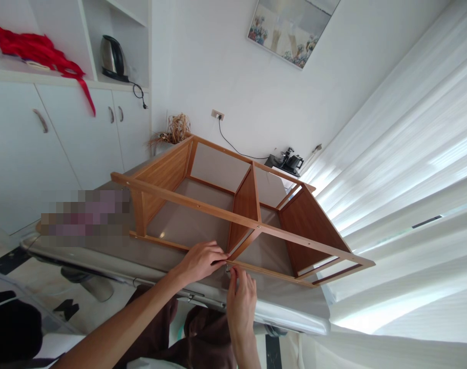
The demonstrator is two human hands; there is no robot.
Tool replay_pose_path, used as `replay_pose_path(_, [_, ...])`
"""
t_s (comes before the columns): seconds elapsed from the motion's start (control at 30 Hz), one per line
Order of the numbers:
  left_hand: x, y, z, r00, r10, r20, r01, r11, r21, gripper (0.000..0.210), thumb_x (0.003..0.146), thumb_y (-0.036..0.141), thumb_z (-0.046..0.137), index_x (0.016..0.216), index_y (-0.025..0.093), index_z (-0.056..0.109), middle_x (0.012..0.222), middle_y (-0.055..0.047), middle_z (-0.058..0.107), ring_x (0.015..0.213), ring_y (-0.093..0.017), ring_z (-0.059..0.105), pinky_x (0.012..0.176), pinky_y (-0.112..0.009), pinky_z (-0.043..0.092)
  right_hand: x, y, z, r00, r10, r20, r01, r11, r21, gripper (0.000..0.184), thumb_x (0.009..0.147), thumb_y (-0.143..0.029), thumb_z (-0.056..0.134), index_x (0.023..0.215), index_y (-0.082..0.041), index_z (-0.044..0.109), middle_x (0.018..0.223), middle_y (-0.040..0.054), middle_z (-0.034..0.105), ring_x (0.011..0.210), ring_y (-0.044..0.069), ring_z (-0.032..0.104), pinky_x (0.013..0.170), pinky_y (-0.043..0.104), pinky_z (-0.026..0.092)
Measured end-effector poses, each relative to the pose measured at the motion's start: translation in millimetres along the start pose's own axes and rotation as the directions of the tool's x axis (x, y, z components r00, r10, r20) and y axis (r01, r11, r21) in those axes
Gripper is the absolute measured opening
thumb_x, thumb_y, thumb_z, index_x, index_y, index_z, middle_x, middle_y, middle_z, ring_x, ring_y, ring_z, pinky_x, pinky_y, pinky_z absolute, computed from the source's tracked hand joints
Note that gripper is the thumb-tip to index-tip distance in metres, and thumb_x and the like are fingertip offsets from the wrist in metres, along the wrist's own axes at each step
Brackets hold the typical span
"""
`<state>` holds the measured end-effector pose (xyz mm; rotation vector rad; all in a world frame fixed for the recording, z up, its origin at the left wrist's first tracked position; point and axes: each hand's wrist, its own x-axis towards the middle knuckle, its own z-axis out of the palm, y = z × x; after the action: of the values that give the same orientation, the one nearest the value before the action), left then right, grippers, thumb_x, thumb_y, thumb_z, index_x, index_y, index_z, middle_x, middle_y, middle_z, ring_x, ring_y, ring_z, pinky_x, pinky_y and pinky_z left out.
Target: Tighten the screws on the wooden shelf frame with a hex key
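A brown wooden shelf frame (179,199) lies on its side on a grey table (114,245), its panels standing upright between the rails. My left hand (203,260) grips the near lower rail where the middle panel's crosspiece meets it, fingers close together. Just right of it, my right hand (241,292) is closed in a pinch on a thin metal piece that looks like a hex key (228,268). Its tip is at the outer side of the same joint; the exact contact is hidden by my fingers.
A pixelated patch (85,215) covers something at the table's left end. Beyond the frame are dried plants (177,128) and a black coffee set (291,163) with a cord to the wall. White curtains (410,205) hang on the right; cabinets (76,128) with a kettle (112,57) stand left.
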<state>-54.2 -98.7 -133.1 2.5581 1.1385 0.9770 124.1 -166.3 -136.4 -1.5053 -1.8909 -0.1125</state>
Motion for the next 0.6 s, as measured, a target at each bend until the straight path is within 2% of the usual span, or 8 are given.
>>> replay_pose_path(0.3, [0.8, -0.9, 0.5, 1.000, 0.006, -0.016, -0.006, 1.000, -0.008, 0.023, 0.098, 0.033, 0.057, 0.113, 0.025, 0.073, 0.100, -0.002, 0.076, 0.091, -0.017, 0.063, 0.087, -0.032, 0.050, 2.8, -2.3, -2.5, 0.992, -0.114, 0.048, 0.117, 0.990, -0.084, 0.028, 0.106, -0.027, 0.037, 0.107, -0.021, 0.064, 0.086, 0.0043, 0.071, 0.078, 0.019, 0.064, 0.075, 0.033, 0.040])
replay_pose_path(0.4, [0.6, 0.1, -1.8, 1.000, 0.001, -0.008, -0.001, 1.000, 0.003, 0.024, 0.098, 0.033, 0.056, 0.112, 0.024, 0.073, 0.100, -0.002, 0.076, 0.091, -0.018, 0.063, 0.083, -0.031, 0.050, 5.0, -5.0, -2.7, 0.993, -0.093, 0.074, 0.096, 0.994, -0.044, 0.029, 0.106, -0.029, 0.037, 0.108, -0.023, 0.065, 0.088, 0.0046, 0.072, 0.082, 0.021, 0.065, 0.077, 0.034, 0.040])
replay_pose_path(0.5, [0.9, 1.4, -3.8, 1.000, -0.014, 0.008, 0.014, 1.000, -0.002, 0.023, 0.098, 0.032, 0.057, 0.114, 0.025, 0.072, 0.100, -0.001, 0.075, 0.093, -0.017, 0.063, 0.081, -0.029, 0.050, 7.0, -4.8, -0.5, 0.995, 0.077, 0.061, -0.082, 0.993, 0.085, 0.030, 0.105, -0.038, 0.040, 0.105, -0.024, 0.066, 0.095, 0.0053, 0.074, 0.086, 0.022, 0.067, 0.078, 0.033, 0.043])
replay_pose_path(0.6, [1.4, 1.6, -3.9, 0.999, -0.023, 0.022, 0.023, 1.000, -0.001, 0.022, 0.097, 0.031, 0.058, 0.113, 0.026, 0.072, 0.099, -0.001, 0.075, 0.092, -0.017, 0.063, 0.080, -0.029, 0.050, 8.5, -0.7, 3.1, 0.933, 0.345, 0.100, -0.359, 0.885, 0.297, 0.034, 0.101, -0.049, 0.045, 0.102, -0.022, 0.066, 0.095, 0.0062, 0.075, 0.084, 0.022, 0.070, 0.073, 0.030, 0.046])
